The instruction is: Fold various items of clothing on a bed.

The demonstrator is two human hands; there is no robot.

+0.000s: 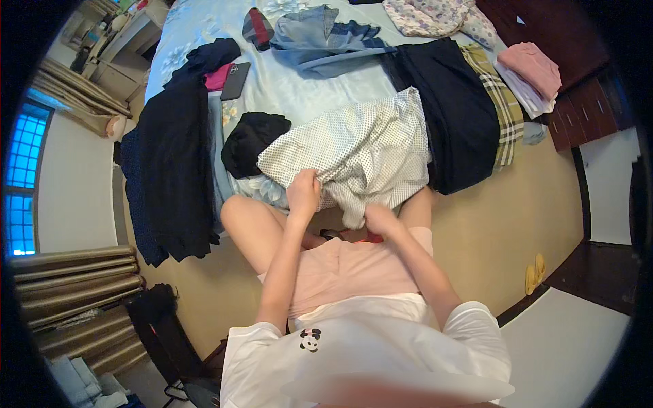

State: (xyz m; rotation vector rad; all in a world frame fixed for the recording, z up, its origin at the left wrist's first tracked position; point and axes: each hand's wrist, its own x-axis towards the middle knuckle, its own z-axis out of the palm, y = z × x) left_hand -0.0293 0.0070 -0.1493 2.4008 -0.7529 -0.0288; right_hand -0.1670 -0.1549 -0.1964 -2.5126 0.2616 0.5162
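Note:
A white garment with a small dark dotted pattern (360,136) lies rumpled across the near edge of the bed and hangs over my lap. My left hand (303,193) is closed on its near left edge. Further right, my right hand (381,220) grips a bunched, twisted part of the same cloth. What kind of garment it is, I cannot tell. A crumpled black cloth (252,141) touches its left side, and folded black trousers (449,115) lie against its right.
Dark clothes (173,156) drape over the bed's left edge beside a phone (235,81). Denim clothing (323,41) lies further back on the pale blue bedsheet (299,92). At right are a checked cloth (500,102) and a folded pink garment (530,68). Yellow slippers (535,274) rest against the right wall.

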